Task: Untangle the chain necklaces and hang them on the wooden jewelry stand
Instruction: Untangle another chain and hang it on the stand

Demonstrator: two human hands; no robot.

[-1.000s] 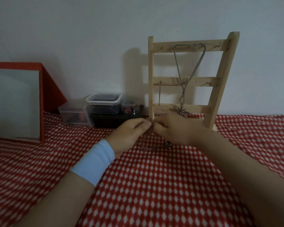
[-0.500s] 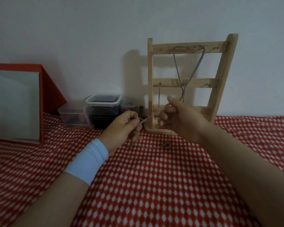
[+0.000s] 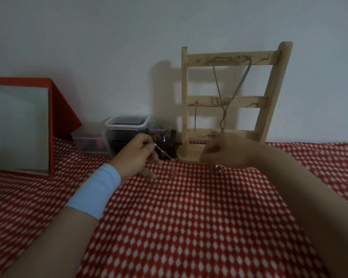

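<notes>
The left hand (image 3: 136, 155) holds a pinching grip on a thin silver chain necklace (image 3: 163, 153) trailing onto red checked cloth (image 3: 189, 217); right hand (image 3: 227, 153), before the ladder-shaped wooden jewelry stand (image 3: 249, 101), blurred, grip unclear

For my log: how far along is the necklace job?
Done: a long chain hangs from the stand's top rail, a short chain from the middle. In hand: the left hand pinches a loose chain trailing onto the cloth. Left: hanging it. Blurred: the right hand's grip.

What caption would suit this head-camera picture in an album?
Left hand pinches a chain necklace over the checked cloth, beside a wooden jewelry stand already hung with chains.
</notes>
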